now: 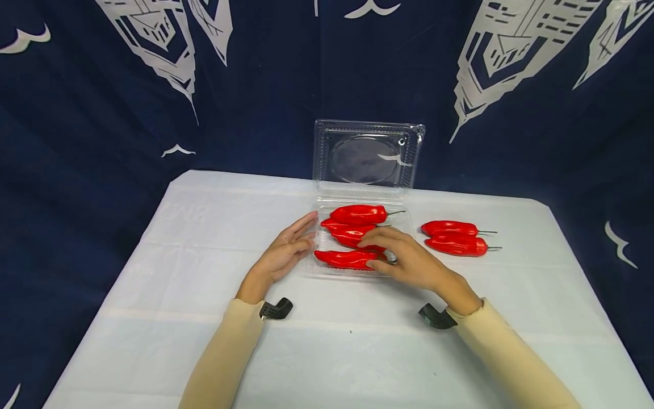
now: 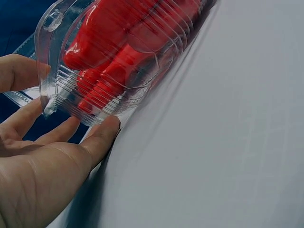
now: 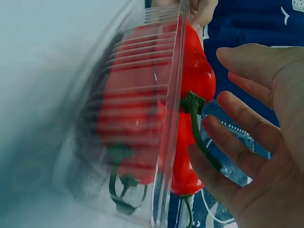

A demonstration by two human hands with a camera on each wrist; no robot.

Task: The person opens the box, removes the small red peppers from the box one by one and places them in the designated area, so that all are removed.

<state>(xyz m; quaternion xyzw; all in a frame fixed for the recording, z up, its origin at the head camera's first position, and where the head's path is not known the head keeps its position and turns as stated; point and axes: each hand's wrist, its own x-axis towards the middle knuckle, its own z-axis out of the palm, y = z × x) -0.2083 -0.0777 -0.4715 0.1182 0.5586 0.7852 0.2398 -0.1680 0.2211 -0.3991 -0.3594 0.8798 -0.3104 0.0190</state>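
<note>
A clear plastic clamshell box (image 1: 403,205) lies on the table with its lid (image 1: 365,159) raised at the back. Inside are several red peppers with green stems, including a front one (image 1: 344,259) and a back one (image 1: 360,214). My left hand (image 1: 286,253) is at the box's left side, and in the left wrist view its fingertips touch the ribbed wall (image 2: 71,92). Over the right part of the box is my right hand (image 1: 409,258). Its fingers are spread beside the peppers in the right wrist view, close to a green stem (image 3: 202,137), gripping nothing.
Two more red peppers lie side by side on the table right of the box, a rear one (image 1: 449,228) and a nearer one (image 1: 457,246). The white-covered table (image 1: 347,358) ends at a dark blue patterned cloth (image 1: 265,113) behind it.
</note>
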